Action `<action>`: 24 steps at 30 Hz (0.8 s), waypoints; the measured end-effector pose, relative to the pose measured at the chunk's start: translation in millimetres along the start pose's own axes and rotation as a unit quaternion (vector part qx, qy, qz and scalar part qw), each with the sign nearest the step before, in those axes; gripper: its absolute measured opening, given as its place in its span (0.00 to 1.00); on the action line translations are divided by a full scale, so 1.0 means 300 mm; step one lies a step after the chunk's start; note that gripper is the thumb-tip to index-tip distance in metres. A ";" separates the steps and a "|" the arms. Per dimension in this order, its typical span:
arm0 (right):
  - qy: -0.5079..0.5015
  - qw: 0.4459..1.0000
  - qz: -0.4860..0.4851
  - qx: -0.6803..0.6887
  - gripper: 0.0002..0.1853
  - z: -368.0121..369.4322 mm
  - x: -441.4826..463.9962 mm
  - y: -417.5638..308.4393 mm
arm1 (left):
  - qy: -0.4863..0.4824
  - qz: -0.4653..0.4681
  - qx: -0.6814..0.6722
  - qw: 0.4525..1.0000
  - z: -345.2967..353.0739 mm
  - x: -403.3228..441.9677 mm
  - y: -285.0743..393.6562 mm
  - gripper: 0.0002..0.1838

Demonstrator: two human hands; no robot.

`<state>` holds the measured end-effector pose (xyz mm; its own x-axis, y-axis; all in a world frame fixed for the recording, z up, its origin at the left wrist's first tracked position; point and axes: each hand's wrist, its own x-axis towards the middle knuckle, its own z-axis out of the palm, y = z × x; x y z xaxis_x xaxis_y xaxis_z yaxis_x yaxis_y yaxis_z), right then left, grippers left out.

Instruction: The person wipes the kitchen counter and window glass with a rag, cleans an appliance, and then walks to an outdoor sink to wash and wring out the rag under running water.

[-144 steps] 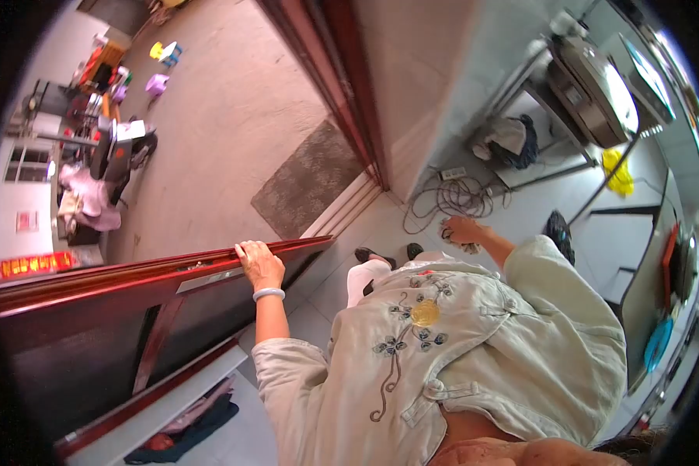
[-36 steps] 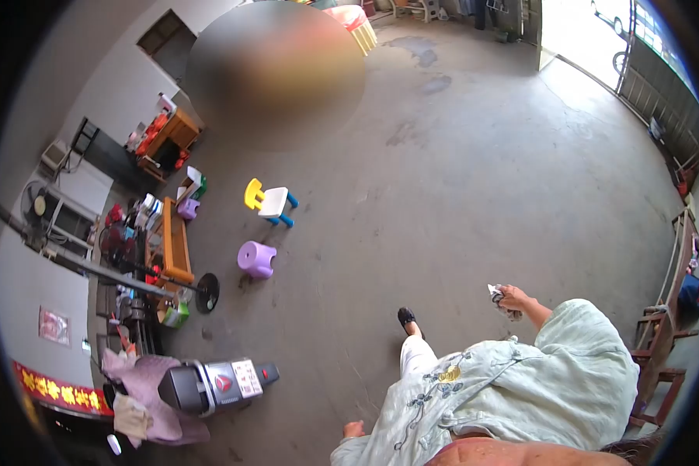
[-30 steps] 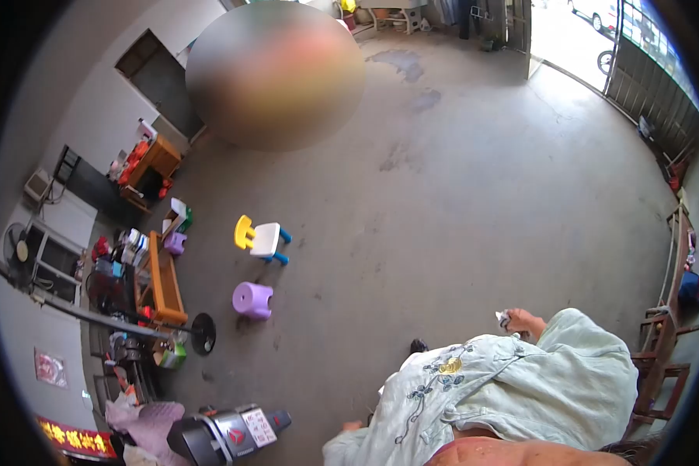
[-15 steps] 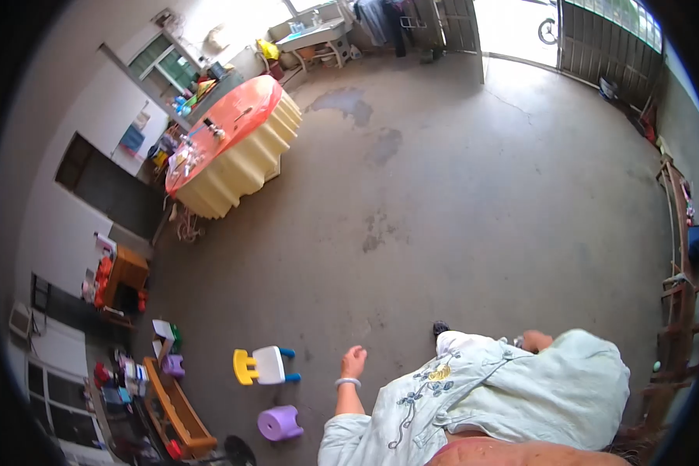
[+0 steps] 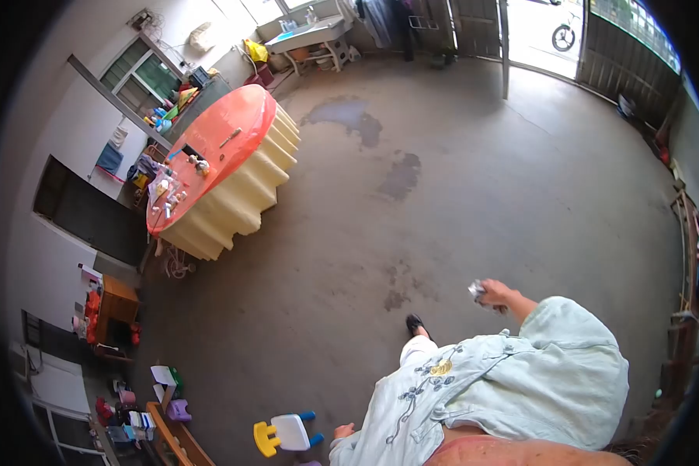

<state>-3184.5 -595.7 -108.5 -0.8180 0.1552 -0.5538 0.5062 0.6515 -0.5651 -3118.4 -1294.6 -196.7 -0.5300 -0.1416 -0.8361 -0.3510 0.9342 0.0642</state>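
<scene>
My right hand (image 5: pixel 499 293) is stretched forward at the right, closed around a crumpled silvery-white thing (image 5: pixel 478 290). Its exact kind is too small to make out, and darker bits show under my fingers. Low at my other side hangs my left hand (image 5: pixel 344 429), small in view and partly covered by the sleeve. Nothing shows in it, and its fingers look loosely apart. Nearest to it is a small chair (image 5: pixel 291 432) with a white seat, yellow back and blue legs; the two do not touch.
A round table (image 5: pixel 237 116) with a red top and pale yellow skirt stands ahead left, small items on it. Damp patches (image 5: pixel 400 177) mark the concrete floor. A sink (image 5: pixel 311 35) is at the back, beside an open gate (image 5: pixel 547 39). A wooden bench (image 5: pixel 180 439) lies lower left.
My right hand has swung forward from beside my body, bringing the silvery thing into fuller view. My left hand has swung back. The table and chair have shifted lower in view, and one foot shows further forward.
</scene>
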 end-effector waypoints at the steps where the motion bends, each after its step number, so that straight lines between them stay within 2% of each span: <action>1: -0.041 0.999 0.028 -0.020 0.19 -0.018 0.046 -0.022 | 0.006 0.021 0.056 0.998 -0.086 0.105 0.068 0.24; 2: -0.080 0.994 0.057 -0.043 0.20 -0.033 0.093 -0.027 | 0.014 0.042 0.113 0.993 -0.173 0.198 0.130 0.24; 3: -0.057 0.994 0.050 -0.076 0.20 0.004 0.160 0.050 | 0.025 0.062 0.168 0.983 -0.262 0.278 0.187 0.25; 4: -0.037 0.992 0.045 -0.108 0.20 0.026 0.224 0.110 | 0.046 0.005 0.032 0.998 -0.365 0.380 0.293 0.22; 5: -0.047 0.993 0.071 -0.078 0.20 -0.019 0.212 0.091 | 0.008 0.163 0.267 0.950 -0.533 0.454 0.376 0.21; 6: -0.056 0.993 0.096 -0.046 0.21 -0.073 0.193 0.061 | 0.037 0.158 0.285 0.945 -0.666 0.559 0.533 0.20; 7: -0.054 0.990 0.128 0.003 0.21 -0.092 0.223 0.077 | 0.101 0.166 0.249 0.949 -0.798 0.654 0.701 0.20; 8: -0.050 0.984 0.160 0.053 0.21 -0.105 0.260 0.095 | 0.187 0.192 0.184 0.946 -0.903 0.767 0.856 0.13; 9: -0.025 0.978 0.202 0.038 0.22 -0.139 0.289 0.070 | 0.182 0.145 -0.100 0.967 -1.035 0.762 1.080 0.15; 10: 0.002 0.970 0.243 0.023 0.22 -0.196 0.308 0.031 | 0.183 0.185 -0.082 0.962 -1.201 0.667 1.340 0.21; 12: 0.017 0.944 0.327 0.039 0.22 -0.287 0.394 -0.040 | 0.215 0.289 -0.083 0.929 -1.382 0.761 1.694 0.20; 14: -0.003 0.945 0.327 0.024 0.21 -0.302 0.592 0.037 | 0.204 0.338 -0.061 0.917 -1.551 0.731 2.031 0.21; 15: -0.025 0.944 0.330 0.005 0.21 -0.326 0.701 0.077 | 0.205 0.337 -0.061 0.917 -1.591 0.756 2.134 0.21; 16: -0.035 0.959 0.281 -0.014 0.21 -0.366 0.817 0.098 | 0.176 0.367 -0.074 0.911 -1.634 0.783 2.231 0.21; 17: -0.030 0.960 0.276 -0.015 0.21 -0.466 0.937 0.031 | 0.150 0.399 -0.088 0.900 -1.701 0.830 2.342 0.22; 19: 0.106 0.951 0.291 -0.007 0.20 -0.645 1.145 -0.168 | 0.139 0.387 -0.063 0.909 -1.790 0.940 2.425 0.22; 22: 0.107 0.969 0.222 0.009 0.21 -0.996 1.544 -0.429 | 0.099 0.312 0.088 0.941 -1.882 1.121 2.381 0.24; 24: 0.152 0.973 0.172 0.008 0.21 -1.217 1.802 -0.610 | 0.100 0.256 0.088 0.957 -1.974 1.205 2.333 0.24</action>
<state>-3819.0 -359.8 -81.3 -0.6412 0.5763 -0.5066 0.7666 0.5109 -0.3890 -4012.7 -885.9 -131.4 -0.7405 0.3069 -0.5979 0.1212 0.9360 0.3304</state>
